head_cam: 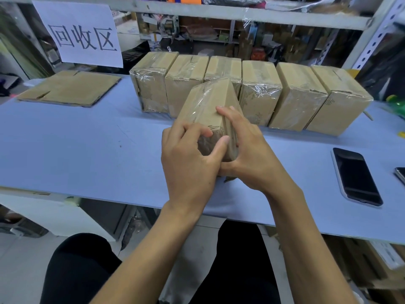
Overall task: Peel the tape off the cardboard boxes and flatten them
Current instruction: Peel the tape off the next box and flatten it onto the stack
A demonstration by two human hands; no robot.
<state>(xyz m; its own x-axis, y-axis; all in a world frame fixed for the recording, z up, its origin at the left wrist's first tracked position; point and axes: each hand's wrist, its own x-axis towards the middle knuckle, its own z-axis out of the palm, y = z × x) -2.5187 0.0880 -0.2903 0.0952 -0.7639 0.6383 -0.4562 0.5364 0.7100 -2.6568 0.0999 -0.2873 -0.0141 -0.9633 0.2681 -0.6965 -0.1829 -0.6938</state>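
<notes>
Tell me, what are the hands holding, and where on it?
Both hands, left hand and right hand, hold one taped cardboard box by its near end.

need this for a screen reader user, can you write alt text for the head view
Both hands, left hand and right hand, grip a tape-wrapped cardboard box tilted above a blue table. Behind it stands a row of six taped boxes, with flattened cardboard at left and a phone at right.
</notes>
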